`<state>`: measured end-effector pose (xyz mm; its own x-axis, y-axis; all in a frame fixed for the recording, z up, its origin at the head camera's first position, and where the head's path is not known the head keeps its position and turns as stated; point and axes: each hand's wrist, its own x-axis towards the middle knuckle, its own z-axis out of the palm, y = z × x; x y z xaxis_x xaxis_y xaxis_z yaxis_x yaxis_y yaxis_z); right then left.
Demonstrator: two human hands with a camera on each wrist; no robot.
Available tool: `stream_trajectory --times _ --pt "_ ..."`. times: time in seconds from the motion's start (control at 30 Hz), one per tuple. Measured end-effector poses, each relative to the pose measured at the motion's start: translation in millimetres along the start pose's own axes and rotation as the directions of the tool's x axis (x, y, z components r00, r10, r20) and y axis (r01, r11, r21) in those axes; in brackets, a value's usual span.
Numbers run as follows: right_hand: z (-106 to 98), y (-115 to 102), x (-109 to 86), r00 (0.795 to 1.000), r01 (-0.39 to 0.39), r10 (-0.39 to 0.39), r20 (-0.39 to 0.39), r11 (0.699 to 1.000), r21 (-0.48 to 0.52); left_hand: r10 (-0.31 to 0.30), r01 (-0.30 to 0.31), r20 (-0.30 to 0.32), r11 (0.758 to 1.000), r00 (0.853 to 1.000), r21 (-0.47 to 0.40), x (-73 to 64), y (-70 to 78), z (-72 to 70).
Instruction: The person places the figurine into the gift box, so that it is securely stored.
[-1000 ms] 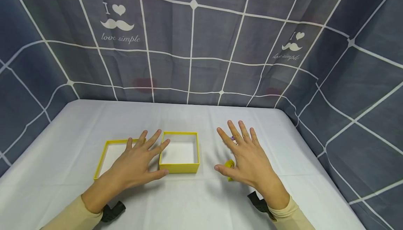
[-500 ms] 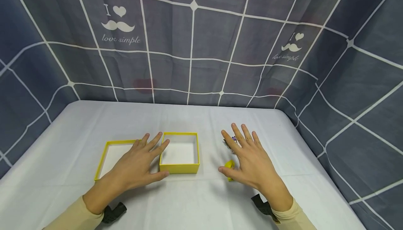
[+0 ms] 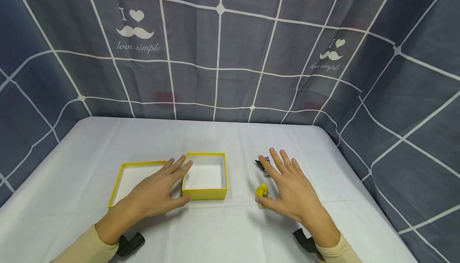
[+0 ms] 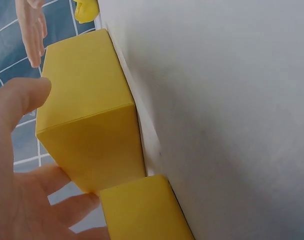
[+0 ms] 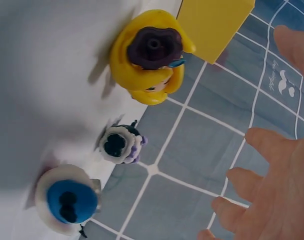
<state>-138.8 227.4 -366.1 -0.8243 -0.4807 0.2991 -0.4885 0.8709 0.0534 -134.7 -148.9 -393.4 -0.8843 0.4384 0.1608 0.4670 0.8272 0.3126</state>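
Note:
My left hand (image 3: 158,189) has its fingers spread over the gap between a shallow yellow-rimmed lid (image 3: 115,183) and an open yellow box (image 3: 205,193) with a white inside. In the left wrist view, its thumb lies across the side of the box (image 4: 87,75). My right hand (image 3: 292,191) hovers with straight fingers beside small toy figures. One is a yellow-haired figurine (image 5: 129,50) with a dark top; behind it stands a small white, black and purple figurine (image 5: 123,144). A white and blue figurine (image 5: 67,200) shows only in the right wrist view.
A white cloth covers the table (image 3: 223,235). Grey-blue curtains (image 3: 194,35) with white grid lines hang close behind it and along both sides. Black straps (image 3: 130,244) sit at both wrists.
My right hand has moved right and a little nearer to me, uncovering the purple and black figurine and more of the yellow one. The left hand stays almost where it was.

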Motion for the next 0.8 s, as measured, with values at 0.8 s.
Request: stream_trajectory --times 0.8 --pt "9.1 8.4 -7.9 0.999 -0.018 0.013 0.051 0.994 0.106 0.016 -0.020 -0.029 0.991 0.999 -0.133 2.6 3.3 4.2"
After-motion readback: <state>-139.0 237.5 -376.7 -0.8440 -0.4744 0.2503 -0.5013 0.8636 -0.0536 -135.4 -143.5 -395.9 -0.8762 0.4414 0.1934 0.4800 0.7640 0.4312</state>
